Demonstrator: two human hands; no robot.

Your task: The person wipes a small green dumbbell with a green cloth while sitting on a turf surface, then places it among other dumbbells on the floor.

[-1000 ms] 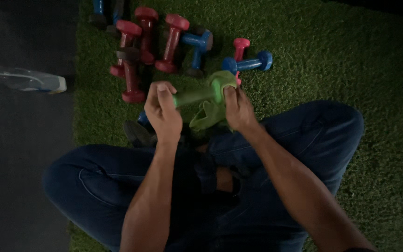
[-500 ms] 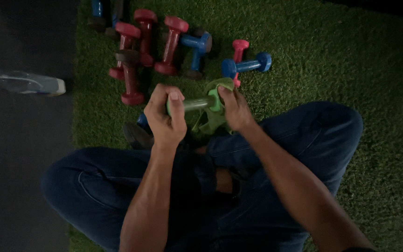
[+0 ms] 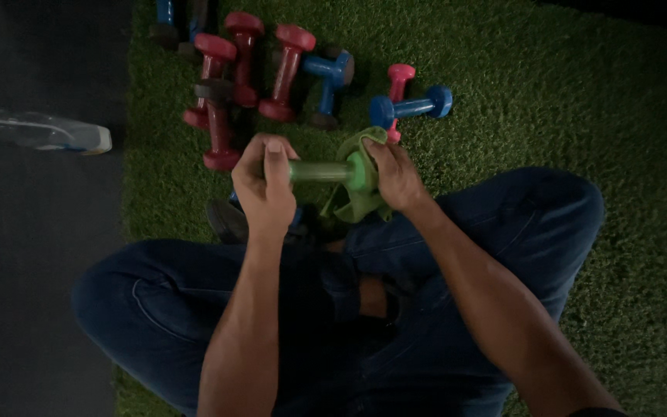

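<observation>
I sit cross-legged on green artificial turf [image 3: 550, 85]. My left hand [image 3: 264, 189] grips one end of a small green dumbbell [image 3: 324, 171], held level above my lap. My right hand [image 3: 395, 176] presses a green cloth [image 3: 357, 202] around the dumbbell's other end. Part of the cloth hangs down below the weight.
Several red, pink and blue dumbbells [image 3: 287, 66] lie in a cluster on the turf just beyond my hands. A clear plastic bottle [image 3: 36, 131] lies on the dark floor to the left. My knees in blue jeans [image 3: 519, 232] spread to both sides.
The green dumbbell has turned from tilted to level. The cloth has shifted along it and now wraps the right end under my right hand.
</observation>
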